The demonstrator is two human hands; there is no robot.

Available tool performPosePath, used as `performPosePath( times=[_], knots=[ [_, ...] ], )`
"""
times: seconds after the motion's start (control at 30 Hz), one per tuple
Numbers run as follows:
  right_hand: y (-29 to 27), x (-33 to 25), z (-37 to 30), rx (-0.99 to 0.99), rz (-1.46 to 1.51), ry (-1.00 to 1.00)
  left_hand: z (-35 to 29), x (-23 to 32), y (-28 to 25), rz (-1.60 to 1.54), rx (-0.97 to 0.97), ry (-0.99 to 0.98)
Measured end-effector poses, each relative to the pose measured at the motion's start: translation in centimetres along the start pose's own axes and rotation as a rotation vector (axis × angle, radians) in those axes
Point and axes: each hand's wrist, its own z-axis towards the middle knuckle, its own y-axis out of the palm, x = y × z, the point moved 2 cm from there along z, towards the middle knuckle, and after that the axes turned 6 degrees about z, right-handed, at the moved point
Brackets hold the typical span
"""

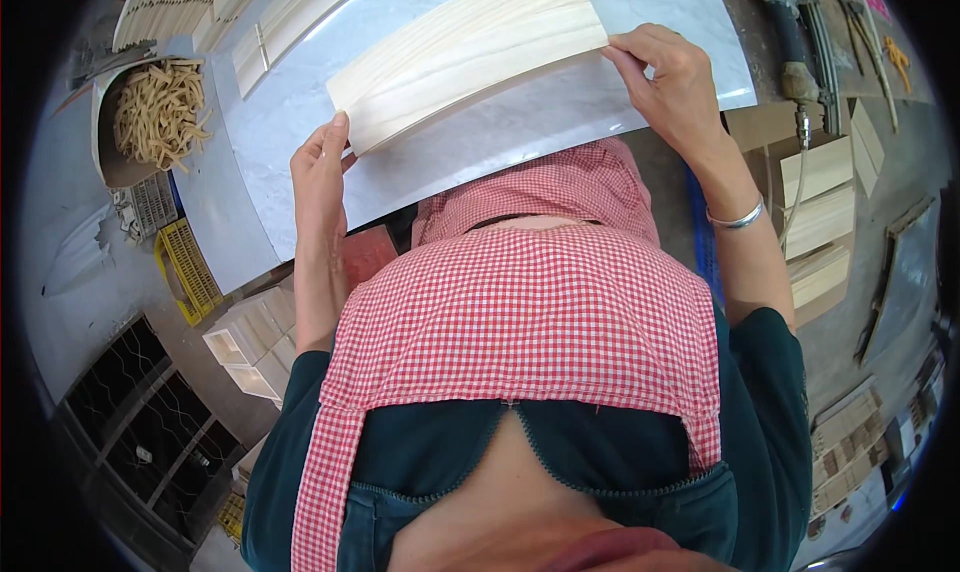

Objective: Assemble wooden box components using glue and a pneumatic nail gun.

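A thin, pale wooden board (470,57) is held up a little over the glossy marble-patterned table, tilted with its right end farther away. My left hand (322,177) pinches the board's near left corner, thumb on top and fingertips partly hidden underneath. At the near right corner, my right hand (665,82) grips the edge between thumb and fingers. The board's upper face is bare, with light wood grain showing.
The marble-patterned table (240,187) carries stacked wooden boards (185,12) at the far left. Beside them, a box holds many small wooden strips (160,114). A yellow plastic crate (187,270) and wooden boxes (255,342) stand at lower left. Boards (820,212) lie right, near a hose (800,157).
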Motion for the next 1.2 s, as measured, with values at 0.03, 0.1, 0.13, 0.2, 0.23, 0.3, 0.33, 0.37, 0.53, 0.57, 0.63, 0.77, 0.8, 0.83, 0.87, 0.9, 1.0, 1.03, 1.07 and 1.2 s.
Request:
performPosePath(
  times=[0.03, 0.1, 0.13, 0.2, 0.23, 0.3, 0.33, 0.37, 0.53, 0.57, 0.63, 0.77, 0.8, 0.83, 0.87, 0.9, 1.0, 1.03, 1.07, 1.2],
  knots=[
    [0.0, 0.1, 0.0, 0.003, 0.001, 0.003, 0.0, 0.1, 0.0, 0.003, -0.001, 0.002],
    [0.0, 0.1, 0.1, -0.007, -0.026, -0.02, -0.1, 0.0, -0.2, 0.039, -0.024, 0.005],
    [0.0, 0.2, 0.1, -0.011, -0.04, -0.032, 0.0, 0.0, -0.2, 0.056, -0.036, 0.008],
    [-0.1, 0.3, 0.2, -0.008, -0.054, -0.043, 0.3, 0.2, -0.3, 0.076, -0.046, 0.018],
    [-0.2, 0.2, 0.2, -0.014, -0.055, -0.044, 0.5, 0.5, -0.4, 0.204, 0.011, 0.105],
    [-0.4, 0.2, 0.2, -0.025, -0.058, -0.045, 0.9, 1.3, -0.6, 0.459, 0.128, 0.283],
    [-0.5, 0.3, 0.3, -0.029, -0.059, -0.045, 1.1, 1.8, -0.6, 0.587, 0.187, 0.374],
    [-0.5, 0.3, 0.5, -0.018, -0.06, -0.043, 1.6, 2.6, -0.4, 0.621, 0.18, 0.495],
    [-0.8, 1.0, 1.8, 0.063, 0.165, 0.15, 0.8, 8.5, 6.4, 0.641, -0.011, 0.982],
    [0.0, 0.9, 2.4, 0.124, 0.172, 0.151, 0.4, 9.2, 8.2, 0.665, -0.058, 1.072],
    [1.6, 0.6, 3.7, 0.247, 0.178, 0.159, 0.2, 10.3, 11.0, 0.675, -0.103, 1.134],
    [4.1, 1.3, 5.1, 0.324, 0.166, 0.192, 1.0, 11.1, 13.8, 0.689, -0.162, 1.183],
    [4.4, 1.4, 5.3, 0.33, 0.158, 0.209, 1.2, 11.2, 14.1, 0.692, -0.172, 1.178],
    [4.6, 1.5, 5.5, 0.336, 0.15, 0.226, 1.3, 11.2, 14.2, 0.695, -0.181, 1.173],
    [4.8, 1.5, 5.6, 0.338, 0.152, 0.228, 1.5, 11.2, 14.3, 0.698, -0.182, 1.173],
    [4.9, 1.5, 5.7, 0.337, 0.157, 0.231, 1.6, 11.2, 14.4, 0.669, -0.197, 1.165],
    [5.1, 1.3, 5.8, 0.335, 0.169, 0.239, 2.1, 11.2, 14.5, 0.582, -0.242, 1.139],
    [5.1, 1.3, 5.8, 0.335, 0.17, 0.239, 2.1, 11.2, 14.5, 0.582, -0.243, 1.139],
    [5.2, 1.3, 5.8, 0.339, 0.181, 0.247, 2.1, 11.3, 14.5, 0.578, -0.247, 1.136],
    [5.3, 1.2, 5.8, 0.348, 0.214, 0.268, 2.3, 11.5, 14.6, 0.561, -0.259, 1.125]
  ],
)
